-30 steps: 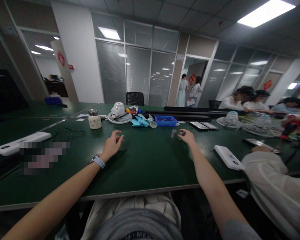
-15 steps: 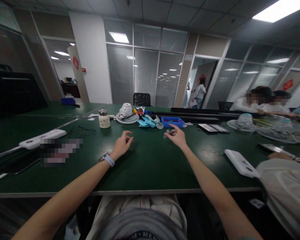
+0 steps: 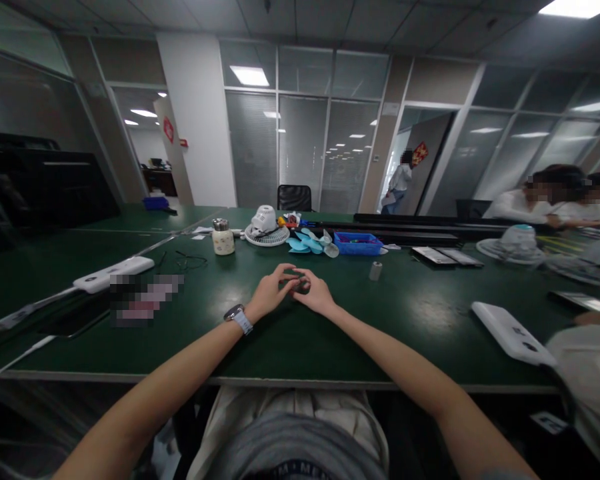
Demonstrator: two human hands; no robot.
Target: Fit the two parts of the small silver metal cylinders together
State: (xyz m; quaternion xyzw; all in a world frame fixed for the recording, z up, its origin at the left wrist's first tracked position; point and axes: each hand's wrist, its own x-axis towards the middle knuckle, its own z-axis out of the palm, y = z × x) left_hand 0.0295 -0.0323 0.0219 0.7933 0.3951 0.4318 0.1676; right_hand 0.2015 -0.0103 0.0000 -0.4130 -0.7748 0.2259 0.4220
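Observation:
My left hand (image 3: 273,292), with a watch (image 3: 239,318) on its wrist, hovers over the green table (image 3: 330,360). My right hand (image 3: 316,293) meets it, the fingertips touching or nearly so. Both sets of fingers are loosely curved, with a gap between thumb and forefinger. I make out nothing held in either hand, though the overlapping fingertips hide some of the space between. To the right of my right hand a small grey cylinder (image 3: 375,271) stands upright on the table.
Behind my hands are a blue tray (image 3: 359,244) with small parts, light-blue fan blades (image 3: 307,242), a white fan (image 3: 267,227) and a cream flask (image 3: 223,239). White devices (image 3: 510,331) (image 3: 114,274) lie at both sides. People sit at the right; one stands at the doorway.
My right hand has let go of the grey cylinder, which now stands on the table, and has moved left to meet my left hand. The view has shifted slightly.

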